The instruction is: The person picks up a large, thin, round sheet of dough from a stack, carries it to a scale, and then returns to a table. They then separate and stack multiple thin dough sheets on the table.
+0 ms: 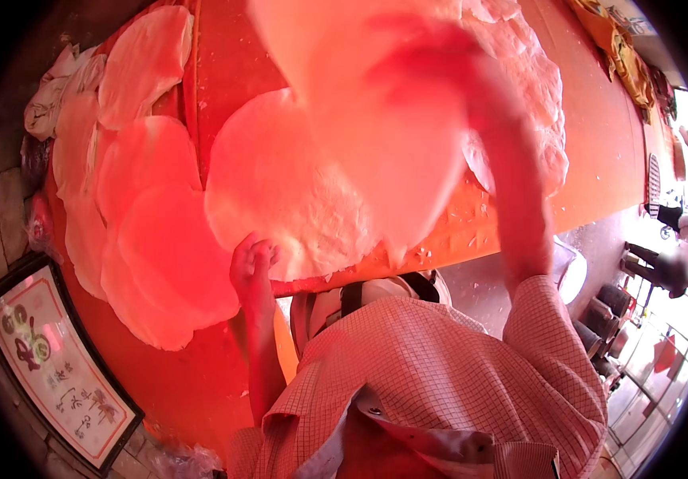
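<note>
Red-orange table surface (pixel 599 144), lit pink throughout, carrying thin round dough sheets. Count of flat sheets: one large round (pixel 280 199) at centre, its near edge overhanging the table rim; about five more overlapping in a column (pixel 132 215) along the left edge, exact number unclear where overlapped. One further sheet (pixel 376 96) raised close to the camera, blurred, draped over the right forearm and blocking much of the table behind it. Lumpy white dough mass (pixel 535 104) at right of the raised sheet, partly hidden by it.

Left hand (pixel 252 267) at the near rim of the central round, fingers curled nearly closed, seemingly pinching that edge; contact not fully resolved. Right hand hidden above the raised sheet; degree of opening cannot be told, only the forearm visible beneath.

Surroundings: checked shirt (pixel 440 375) at bottom; crumpled white cloth (pixel 49 100) at upper left; framed picture (pixel 57 367) on the tiled floor at lower left; dark stools (pixel 607 307) and another person's legs at far right.
</note>
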Motion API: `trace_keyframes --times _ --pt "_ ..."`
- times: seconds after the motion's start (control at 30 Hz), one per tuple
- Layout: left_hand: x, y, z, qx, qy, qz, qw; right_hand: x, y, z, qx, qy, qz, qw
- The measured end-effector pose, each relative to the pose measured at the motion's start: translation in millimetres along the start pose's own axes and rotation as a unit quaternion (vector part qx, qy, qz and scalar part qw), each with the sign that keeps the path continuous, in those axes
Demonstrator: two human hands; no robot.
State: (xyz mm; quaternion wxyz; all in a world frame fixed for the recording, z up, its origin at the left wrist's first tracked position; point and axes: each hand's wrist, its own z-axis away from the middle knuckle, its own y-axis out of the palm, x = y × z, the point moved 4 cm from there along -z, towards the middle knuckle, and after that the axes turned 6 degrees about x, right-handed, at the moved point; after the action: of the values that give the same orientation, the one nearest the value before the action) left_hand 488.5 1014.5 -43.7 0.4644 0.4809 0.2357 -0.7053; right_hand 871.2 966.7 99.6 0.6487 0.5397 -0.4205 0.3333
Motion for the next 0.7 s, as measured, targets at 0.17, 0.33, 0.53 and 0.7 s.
trace_keyframes --times 0.17,0.33,0.53,0.7 --pt "42 -66 34 -0.133 0.019 -0.139 0.981 28 -132 57 -0.176 -0.095 0.075 0.977" --pt "41 -49 38 -0.111 -0.095 0.088 0.985 -77 -209 126 -0.411 0.052 0.143 0.899" --pt "49 -45 25 0.0 -0.043 0.247 0.968 -163 -124 140 -0.319 -0.011 0.333 0.887" --pt "36 -27 22 0.042 0.002 0.383 0.923 -190 109 70 0.032 0.11 0.373 0.921"
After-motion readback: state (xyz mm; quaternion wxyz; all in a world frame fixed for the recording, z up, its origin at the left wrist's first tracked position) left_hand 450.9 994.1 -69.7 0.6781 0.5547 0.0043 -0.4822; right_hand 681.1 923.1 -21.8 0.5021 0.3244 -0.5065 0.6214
